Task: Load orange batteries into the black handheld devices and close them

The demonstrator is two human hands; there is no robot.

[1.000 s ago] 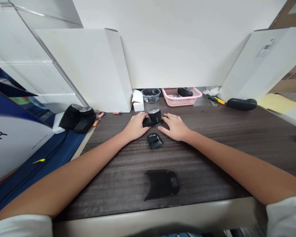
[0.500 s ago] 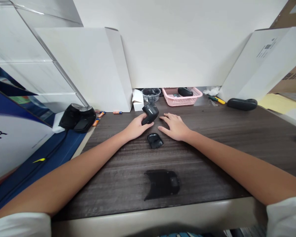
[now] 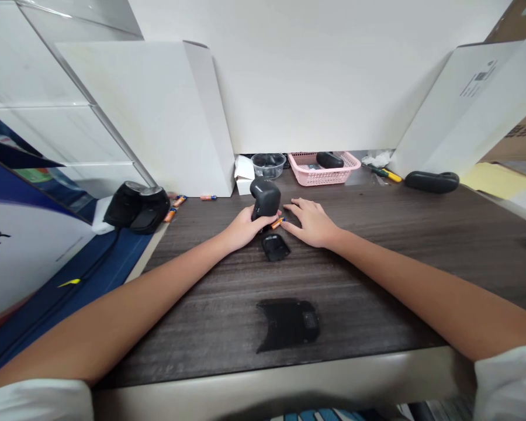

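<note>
My left hand (image 3: pixel 244 228) is wrapped round a black curved device (image 3: pixel 266 197), held upright above the table. An orange battery (image 3: pixel 277 223) shows just below the device, between my two hands. My right hand (image 3: pixel 311 223) rests on the table with its fingers apart, its thumb tip close to the battery. In front of my hands lies a small black cover (image 3: pixel 276 247). Nearer the table's front edge is a larger flat black panel (image 3: pixel 289 324).
Along the back stand a small white box (image 3: pixel 244 174), a clear round tub (image 3: pixel 268 166) and a pink basket (image 3: pixel 324 175). Several batteries lie at the back left, beside a black twin device (image 3: pixel 138 207). A black case (image 3: pixel 432 182) sits at the back right, near a yellow-green screwdriver (image 3: pixel 386 173).
The device in my left hand has tipped more upright, and an orange battery now shows below it. My right hand has hardly moved.
</note>
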